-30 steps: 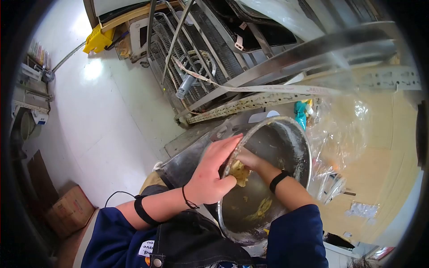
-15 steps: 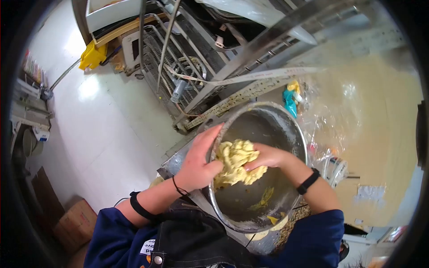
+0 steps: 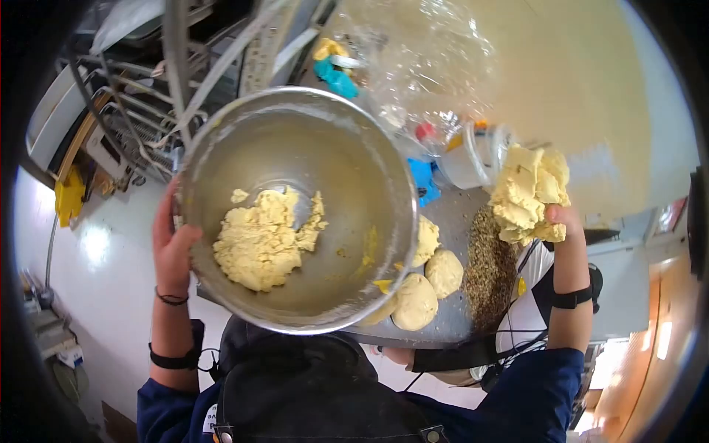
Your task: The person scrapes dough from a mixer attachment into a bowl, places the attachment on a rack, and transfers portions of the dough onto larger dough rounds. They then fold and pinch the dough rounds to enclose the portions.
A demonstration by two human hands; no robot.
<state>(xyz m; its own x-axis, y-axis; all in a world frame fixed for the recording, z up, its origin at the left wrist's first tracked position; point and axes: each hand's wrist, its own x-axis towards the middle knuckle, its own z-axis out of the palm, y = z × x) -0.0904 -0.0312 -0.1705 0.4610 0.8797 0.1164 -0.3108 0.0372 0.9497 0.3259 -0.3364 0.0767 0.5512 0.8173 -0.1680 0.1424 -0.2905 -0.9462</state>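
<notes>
My left hand grips the left rim of a large metal mixing bowl, thumb over the edge. Inside the bowl, pale yellow dough lies in a rough mass toward the left, with smears on the wall. Out to the right, my right hand holds up a big torn lump of dough, its fingers partly hidden behind it. Between bowl and lump, rounded dough pieces sit on the metal worktop.
Chopped nuts or grains are heaped on the worktop. Behind stand a clear plastic tub, a blue wrapper and crumpled clear plastic sheeting. A metal rack rises at left. Another person's dark sleeve reaches in near the front edge.
My right hand has left the bowl and swung right with a lump of dough. My left hand has gone from the dough to the bowl's rim. The view has turned right.
</notes>
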